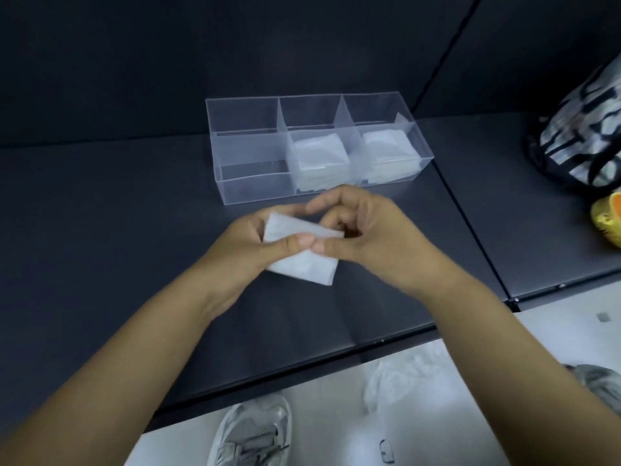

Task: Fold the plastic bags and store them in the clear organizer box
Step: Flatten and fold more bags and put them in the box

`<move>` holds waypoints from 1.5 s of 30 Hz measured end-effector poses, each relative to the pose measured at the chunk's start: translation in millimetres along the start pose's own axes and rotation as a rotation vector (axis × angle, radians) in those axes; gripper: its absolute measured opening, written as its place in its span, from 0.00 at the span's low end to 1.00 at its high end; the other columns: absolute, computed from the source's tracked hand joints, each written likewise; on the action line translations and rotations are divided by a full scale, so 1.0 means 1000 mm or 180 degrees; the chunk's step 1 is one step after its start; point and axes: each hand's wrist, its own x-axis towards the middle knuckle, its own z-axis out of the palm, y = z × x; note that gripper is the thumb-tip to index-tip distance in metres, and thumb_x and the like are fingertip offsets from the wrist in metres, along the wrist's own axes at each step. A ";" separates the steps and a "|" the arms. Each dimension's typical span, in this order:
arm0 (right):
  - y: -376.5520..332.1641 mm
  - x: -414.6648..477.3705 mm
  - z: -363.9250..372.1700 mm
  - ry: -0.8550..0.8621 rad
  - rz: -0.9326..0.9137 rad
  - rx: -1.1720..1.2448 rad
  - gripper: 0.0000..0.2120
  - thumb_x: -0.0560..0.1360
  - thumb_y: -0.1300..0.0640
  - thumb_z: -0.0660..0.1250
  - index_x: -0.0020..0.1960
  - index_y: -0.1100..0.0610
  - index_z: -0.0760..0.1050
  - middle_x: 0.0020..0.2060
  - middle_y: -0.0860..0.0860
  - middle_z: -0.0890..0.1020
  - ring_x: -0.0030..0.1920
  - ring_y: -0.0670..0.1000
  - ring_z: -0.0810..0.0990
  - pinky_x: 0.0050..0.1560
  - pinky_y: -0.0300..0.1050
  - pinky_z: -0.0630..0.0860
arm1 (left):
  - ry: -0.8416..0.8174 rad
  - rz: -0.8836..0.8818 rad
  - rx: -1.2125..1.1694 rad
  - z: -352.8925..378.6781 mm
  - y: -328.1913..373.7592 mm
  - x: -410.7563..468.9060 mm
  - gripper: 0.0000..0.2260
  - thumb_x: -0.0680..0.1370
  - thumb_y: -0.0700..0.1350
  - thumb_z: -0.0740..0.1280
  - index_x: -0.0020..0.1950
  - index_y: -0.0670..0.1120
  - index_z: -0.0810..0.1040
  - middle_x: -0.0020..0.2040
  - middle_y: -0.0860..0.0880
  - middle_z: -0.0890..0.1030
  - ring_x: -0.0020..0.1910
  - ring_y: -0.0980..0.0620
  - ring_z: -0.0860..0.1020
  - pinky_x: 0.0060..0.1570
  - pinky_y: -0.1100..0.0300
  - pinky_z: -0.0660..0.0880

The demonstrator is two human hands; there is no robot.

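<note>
Item 1, left grip (247, 245): thumb and fingers pinch the plastic bag (302, 269), white and part-folded, held over the dark surface (100, 213) just in front of the organizer box (255, 188).

Item 2, right grip (369, 230): curled onto the same bag's right edge.

Handling note: I would square the edges, press the air out and flatten the crease so the packet fits a cell.

Item 3, box, three cells: left, no bags visible; middle stack (317, 156) of folded bags; right stack (388, 149), likewise.

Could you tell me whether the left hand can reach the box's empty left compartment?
Probably yes: the box stands open-topped just beyond the left hand, nothing between, though it holds a bag.
</note>
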 end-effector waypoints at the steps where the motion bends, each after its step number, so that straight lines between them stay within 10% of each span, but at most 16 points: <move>1: -0.001 0.002 -0.007 0.0135 0.0069 0.0108 0.14 0.70 0.64 0.74 0.54 0.55 0.77 0.34 0.48 0.80 0.38 0.45 0.77 0.47 0.37 0.75 | 0.0096 0.0072 -0.0186 0.005 0.006 0.005 0.21 0.68 0.48 0.75 0.60 0.50 0.79 0.54 0.51 0.84 0.55 0.53 0.81 0.53 0.63 0.77; 8: 0.016 0.038 -0.061 0.1210 0.0608 0.0482 0.03 0.73 0.59 0.72 0.41 0.57 0.81 0.36 0.46 0.84 0.37 0.40 0.81 0.41 0.30 0.75 | 0.1210 0.0718 -0.0181 0.029 0.022 0.050 0.04 0.74 0.39 0.71 0.46 0.48 0.80 0.40 0.53 0.84 0.40 0.58 0.81 0.44 0.68 0.75; 12: 0.027 0.080 -0.117 0.2052 0.0770 -0.0242 0.07 0.73 0.56 0.72 0.40 0.58 0.80 0.39 0.51 0.83 0.40 0.47 0.79 0.48 0.40 0.77 | 0.1768 0.1476 0.2103 0.023 0.013 0.067 0.07 0.78 0.44 0.67 0.55 0.49 0.79 0.49 0.58 0.80 0.53 0.58 0.75 0.54 0.73 0.66; 19: 0.059 0.127 -0.149 0.2318 0.0979 -0.1850 0.11 0.73 0.52 0.69 0.41 0.62 0.79 0.44 0.56 0.83 0.50 0.57 0.80 0.57 0.50 0.75 | 0.1372 0.1127 0.4448 0.017 -0.017 0.076 0.28 0.80 0.57 0.54 0.76 0.44 0.61 0.77 0.48 0.59 0.77 0.47 0.54 0.74 0.45 0.39; 28: 0.063 0.101 -0.137 0.2750 0.0306 -0.1651 0.14 0.71 0.51 0.72 0.51 0.56 0.74 0.50 0.51 0.76 0.49 0.51 0.76 0.58 0.48 0.73 | 0.0972 0.1272 0.4457 0.051 -0.041 0.035 0.29 0.80 0.59 0.49 0.76 0.43 0.61 0.77 0.46 0.59 0.77 0.46 0.51 0.74 0.46 0.43; 32: 0.071 0.015 -0.095 0.3159 -0.0148 -0.1044 0.08 0.77 0.49 0.64 0.50 0.53 0.70 0.43 0.48 0.75 0.40 0.42 0.72 0.42 0.28 0.67 | 0.0501 0.0931 0.4771 0.066 -0.074 0.001 0.32 0.78 0.63 0.48 0.74 0.43 0.66 0.75 0.45 0.64 0.75 0.45 0.60 0.72 0.41 0.57; 36: 0.116 -0.099 -0.025 0.3487 0.0156 -0.0933 0.08 0.79 0.46 0.57 0.44 0.49 0.69 0.36 0.44 0.73 0.36 0.41 0.72 0.36 0.29 0.66 | 0.0437 0.0920 0.4853 0.065 -0.090 -0.010 0.33 0.78 0.64 0.46 0.76 0.45 0.60 0.77 0.47 0.60 0.76 0.46 0.57 0.73 0.42 0.54; 40: 0.182 -0.162 0.044 0.2825 0.1125 -0.1096 0.05 0.74 0.51 0.69 0.48 0.49 0.74 0.44 0.47 0.77 0.45 0.51 0.77 0.43 0.39 0.72 | 0.0467 0.0923 0.4879 0.064 -0.091 -0.008 0.34 0.78 0.65 0.44 0.78 0.46 0.56 0.78 0.48 0.55 0.77 0.48 0.52 0.74 0.45 0.46; 42: 0.209 -0.168 0.064 0.2049 0.1643 -0.1501 0.22 0.70 0.50 0.74 0.61 0.56 0.74 0.55 0.52 0.75 0.55 0.58 0.76 0.53 0.50 0.73 | 0.0458 0.0894 0.4858 0.063 -0.092 -0.009 0.34 0.78 0.65 0.42 0.78 0.47 0.54 0.78 0.49 0.53 0.78 0.49 0.50 0.75 0.47 0.44; 45: 0.237 -0.162 0.074 0.1301 0.1766 -0.2306 0.24 0.74 0.44 0.67 0.65 0.54 0.70 0.59 0.52 0.72 0.58 0.55 0.72 0.57 0.48 0.71 | 0.0441 0.0873 0.4838 0.062 -0.094 -0.008 0.34 0.77 0.66 0.40 0.78 0.48 0.50 0.79 0.50 0.50 0.78 0.50 0.46 0.75 0.48 0.40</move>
